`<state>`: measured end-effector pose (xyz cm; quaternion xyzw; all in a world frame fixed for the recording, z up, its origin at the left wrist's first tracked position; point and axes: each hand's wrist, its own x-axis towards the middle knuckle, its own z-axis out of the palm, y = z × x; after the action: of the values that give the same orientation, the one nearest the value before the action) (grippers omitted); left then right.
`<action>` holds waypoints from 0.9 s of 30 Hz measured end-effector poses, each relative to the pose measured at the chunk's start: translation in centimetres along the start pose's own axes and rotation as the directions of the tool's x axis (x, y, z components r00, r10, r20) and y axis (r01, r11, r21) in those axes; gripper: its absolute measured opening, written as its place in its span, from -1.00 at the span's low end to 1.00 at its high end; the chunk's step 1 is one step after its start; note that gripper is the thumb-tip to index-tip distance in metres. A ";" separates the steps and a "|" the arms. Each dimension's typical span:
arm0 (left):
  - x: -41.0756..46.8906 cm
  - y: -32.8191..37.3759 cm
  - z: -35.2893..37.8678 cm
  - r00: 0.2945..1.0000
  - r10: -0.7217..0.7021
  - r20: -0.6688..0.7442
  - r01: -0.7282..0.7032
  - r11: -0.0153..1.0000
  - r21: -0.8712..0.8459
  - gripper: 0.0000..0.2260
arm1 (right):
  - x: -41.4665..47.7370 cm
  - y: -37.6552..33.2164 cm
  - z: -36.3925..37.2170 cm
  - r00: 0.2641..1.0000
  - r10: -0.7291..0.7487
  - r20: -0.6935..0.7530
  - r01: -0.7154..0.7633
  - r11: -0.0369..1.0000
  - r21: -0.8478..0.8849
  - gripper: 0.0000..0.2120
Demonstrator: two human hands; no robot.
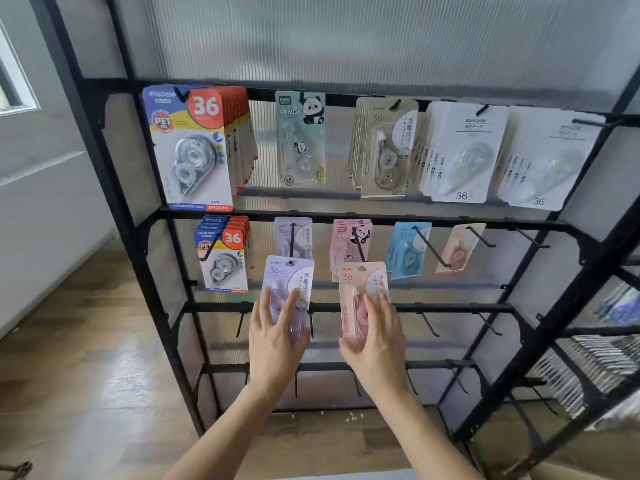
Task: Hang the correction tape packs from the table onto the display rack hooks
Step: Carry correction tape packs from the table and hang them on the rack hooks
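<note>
My left hand (273,337) grips a lilac pack (289,282) marked "36", with the fingers laid nearly straight over its front. My right hand (377,344) holds a pink pack (362,285), also marked "36", thumb at its lower edge. Both are raised before the second row of the black display rack (450,308). Higher up hang a "PET 36 SMOOTH" pack (194,147) and a "PANDA" pack (300,136). A ribbed panel (346,39) backs the rack, which stands on a wooden floor (86,358).

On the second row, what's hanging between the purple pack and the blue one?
Pink panda packs hang between the purple pack and the blue pack, seen in the head view.
</note>
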<state>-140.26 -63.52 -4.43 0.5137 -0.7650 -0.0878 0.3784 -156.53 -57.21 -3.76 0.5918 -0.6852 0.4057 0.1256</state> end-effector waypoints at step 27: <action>14.5 -1.8 6.2 0.941 -0.235 0.243 0.193 0.964 0.184 -0.25 | 3.8 3.5 1.6 0.993 -0.115 0.005 0.115 0.993 -0.026 -0.16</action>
<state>-145.85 -78.23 -2.63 0.6061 -0.7523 -0.1355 0.2201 -160.29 -61.10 -3.70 0.6294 -0.6553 0.3876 0.1554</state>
